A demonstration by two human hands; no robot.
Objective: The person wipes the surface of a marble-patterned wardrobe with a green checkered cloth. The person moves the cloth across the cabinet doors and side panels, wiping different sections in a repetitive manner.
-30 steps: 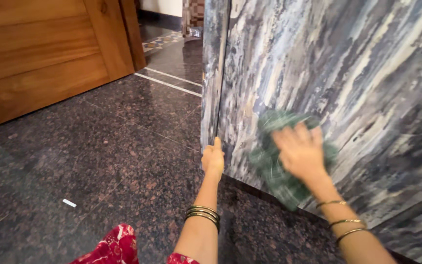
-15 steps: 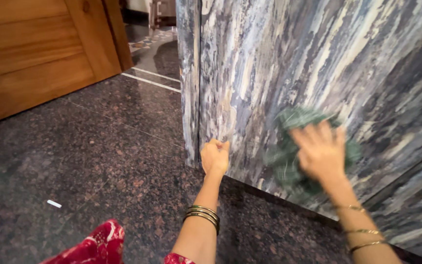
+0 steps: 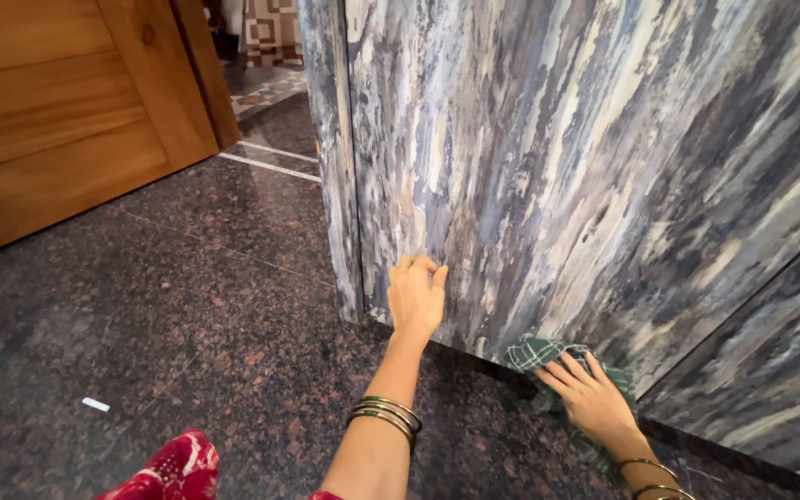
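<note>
Down low, our right hand (image 3: 590,400) lies flat, fingers spread, pressing the green checked cloth (image 3: 548,359) against the foot of the blue-grey streaked stone wall (image 3: 557,157), where it meets the dark speckled granite floor (image 3: 187,306). Our left hand (image 3: 416,294), fingers loosely curled and holding nothing, leans on the wall near its corner, likely for balance. No containers show.
</note>
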